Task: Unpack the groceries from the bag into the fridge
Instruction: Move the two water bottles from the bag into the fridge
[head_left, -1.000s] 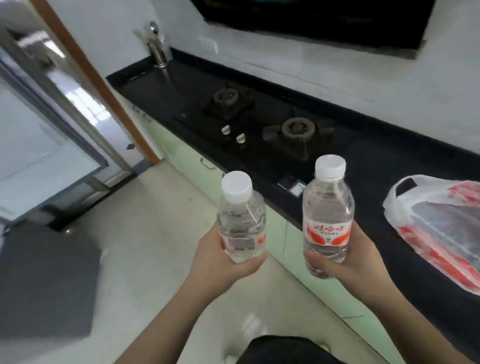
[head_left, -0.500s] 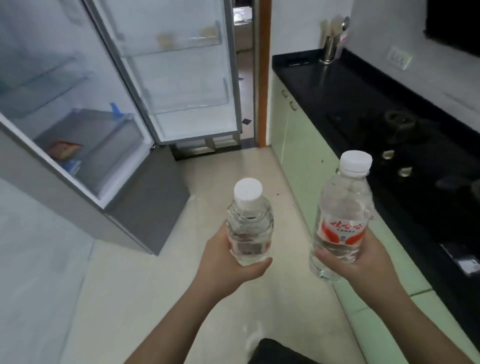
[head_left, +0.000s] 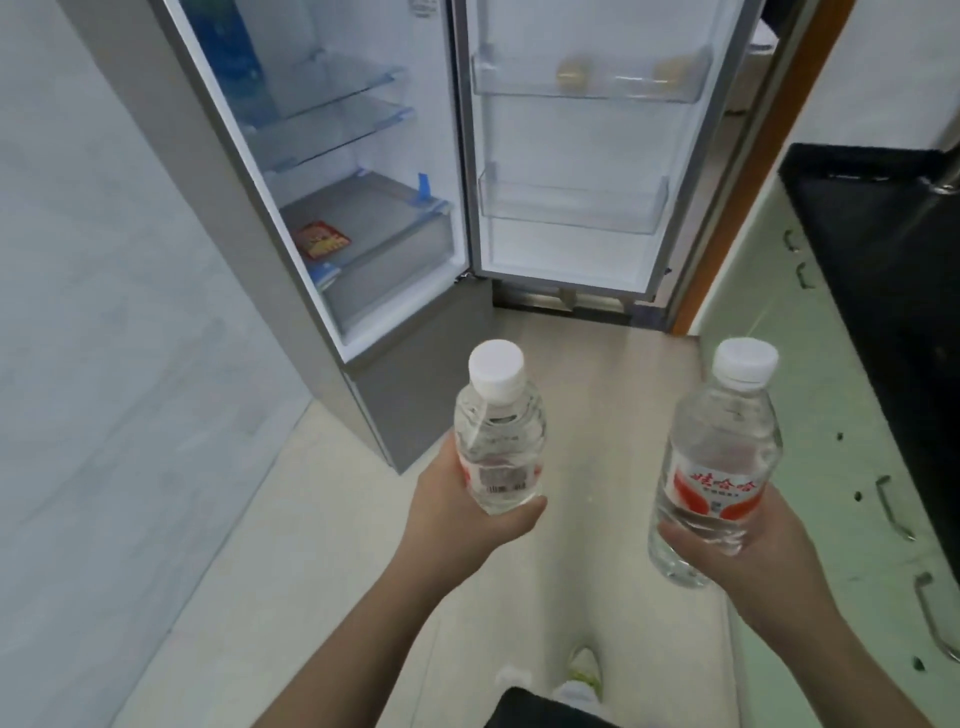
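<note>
Ahead, open fridge (head_left: 395, 156); red packet (head_left: 323, 240) in its bottom drawer (head_left: 384, 249).

The view has swung from the stove to the open fridge (head_left: 363, 218), seemingly nearer now.

A single head view is given, worn on the person and aimed forward and steeply down. The floor (head_left: 597, 395) and the person's feet are seen at the bottom edge, with both forearms reaching up into the frame close to the lens. The open fridge (head_left: 363, 208) is faced from near, its door (head_left: 571, 156) swung to the right of centre. The bench (head_left: 883, 249) is caught along the right edge. Wide-angle bending is seen at the borders. No second view is given.
</note>
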